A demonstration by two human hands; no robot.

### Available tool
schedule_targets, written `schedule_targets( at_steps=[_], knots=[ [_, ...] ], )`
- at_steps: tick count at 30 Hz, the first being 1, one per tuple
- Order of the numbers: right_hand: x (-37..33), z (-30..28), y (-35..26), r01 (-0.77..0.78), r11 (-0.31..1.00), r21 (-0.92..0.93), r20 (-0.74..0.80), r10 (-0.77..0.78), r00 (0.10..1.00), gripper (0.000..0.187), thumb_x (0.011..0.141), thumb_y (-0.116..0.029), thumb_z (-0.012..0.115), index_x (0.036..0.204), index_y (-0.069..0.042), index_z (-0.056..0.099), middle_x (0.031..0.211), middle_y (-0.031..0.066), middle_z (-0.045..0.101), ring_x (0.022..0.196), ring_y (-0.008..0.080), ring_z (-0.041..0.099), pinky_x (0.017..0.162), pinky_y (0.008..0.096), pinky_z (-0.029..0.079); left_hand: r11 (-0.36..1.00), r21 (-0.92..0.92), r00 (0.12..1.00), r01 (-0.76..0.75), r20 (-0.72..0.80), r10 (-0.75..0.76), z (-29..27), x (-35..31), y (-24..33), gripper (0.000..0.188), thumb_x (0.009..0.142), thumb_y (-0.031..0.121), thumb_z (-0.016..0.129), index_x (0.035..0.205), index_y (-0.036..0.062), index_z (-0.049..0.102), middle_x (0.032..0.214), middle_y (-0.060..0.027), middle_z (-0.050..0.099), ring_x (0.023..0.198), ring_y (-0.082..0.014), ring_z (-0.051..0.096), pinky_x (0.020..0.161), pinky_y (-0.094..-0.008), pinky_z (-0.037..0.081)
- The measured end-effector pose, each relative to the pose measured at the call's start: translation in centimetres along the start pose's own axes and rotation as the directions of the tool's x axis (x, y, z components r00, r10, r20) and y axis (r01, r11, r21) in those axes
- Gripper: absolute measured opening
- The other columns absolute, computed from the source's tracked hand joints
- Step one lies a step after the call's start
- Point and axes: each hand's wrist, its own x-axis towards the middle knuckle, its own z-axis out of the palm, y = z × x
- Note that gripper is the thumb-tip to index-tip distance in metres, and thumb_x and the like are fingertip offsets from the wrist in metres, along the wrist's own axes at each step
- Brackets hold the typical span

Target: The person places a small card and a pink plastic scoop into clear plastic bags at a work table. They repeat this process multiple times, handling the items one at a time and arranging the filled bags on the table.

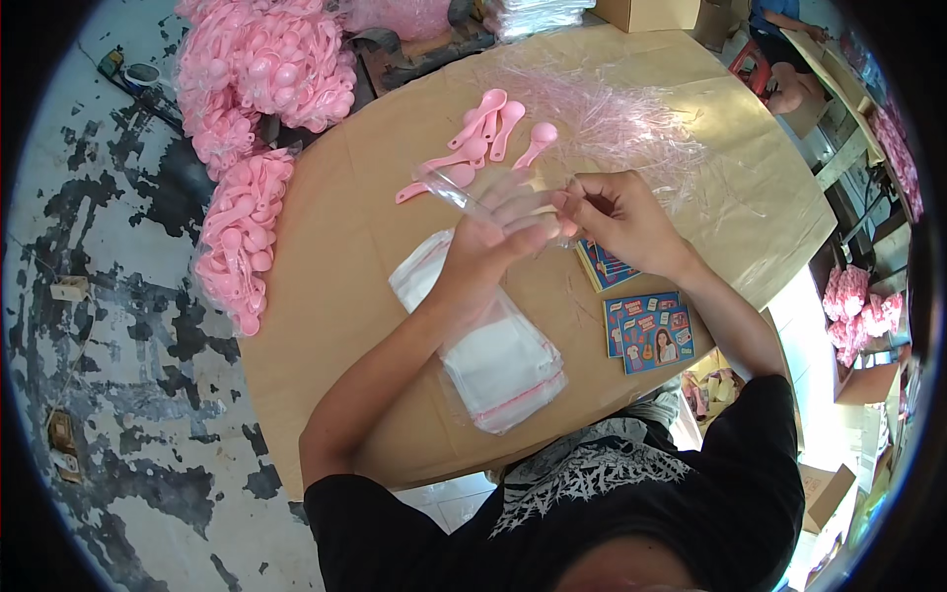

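Observation:
A clear plastic bag [449, 191] is stretched between my hands above the middle of the table. My left hand [493, 232] holds it, its blurred fingers partly covered by the film. At the bag's other end, my right hand [626, 212] pinches the edge between thumb and fingers. Just beyond them lie several loose pink spoons [490, 120]. Below my left forearm rests a stack of clear bags [503, 365] with white backing and a red strip. Blue printed cards [656, 335] lie in two piles near my right forearm, one pile partly hidden.
Large bags of pink spoons [242, 227] line the table's left edge. A heap of thin pink plastic strips [621, 113] spreads across the far side. A cardboard box [651, 14] stands at the back. Another person [784, 49] sits at the far right.

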Motion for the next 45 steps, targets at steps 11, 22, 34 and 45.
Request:
schedule_targets(
  at_steps=[11,22,34,45],
  knots=[
    [-0.6,-6.9,1.3,0.194,0.892,-0.407,0.354,-0.041,0.934,0.03,0.077,-0.019,0.078,0.098,-0.002,0.067,0.088,0.0083,0.066,0.083,0.0189,0.062,0.074,0.0319,0.048,0.998,-0.047,0.965,0.049,-0.255,-0.06,0.1,0.1,0.0,0.037,0.097,0.029,0.059,0.112,-0.0044,0.059,0.104,-0.0134,0.067,0.097,-0.0228,0.066,0.092,-0.0353,0.05],
    [0.6,-6.3,1.0,0.152,0.952,-0.265,0.063,-0.141,0.988,0.015,0.092,-0.013,0.064,0.097,0.001,0.066,0.082,0.006,0.066,0.073,0.0106,0.059,0.067,0.027,0.049,0.997,-0.07,0.963,0.042,-0.262,-0.059,-0.1,0.0,0.2,0.041,0.1,0.029,0.053,0.122,-0.0055,0.055,0.114,-0.0164,0.064,0.105,-0.024,0.064,0.095,-0.0376,0.05],
    [0.7,-0.7,0.5,0.08,0.996,0.036,-0.085,-0.077,0.993,0.017,0.096,-0.013,0.06,0.104,0.001,0.066,0.082,0.0025,0.069,0.071,0.0034,0.059,0.063,0.0229,0.049,0.99,-0.112,0.966,0.091,-0.232,-0.115,0.6,-0.2,0.5,0.039,0.097,0.035,0.059,0.113,-0.0012,0.061,0.103,-0.0056,0.066,0.096,-0.0108,0.061,0.083,-0.0298,0.052],
    [0.5,-3.8,-1.1,0.084,0.99,-0.114,0.177,-0.063,0.982,0.016,0.09,-0.01,0.063,0.103,0.0,0.068,0.074,0.0072,0.068,0.064,0.0126,0.062,0.065,0.0286,0.05,0.987,0.029,0.934,0.156,-0.329,-0.138,-0.3,-0.4,-1.1,0.032,0.094,0.017,0.064,0.117,-0.0033,0.057,0.112,-0.0088,0.064,0.106,-0.0144,0.06,0.095,-0.0321,0.047]
  ],
)
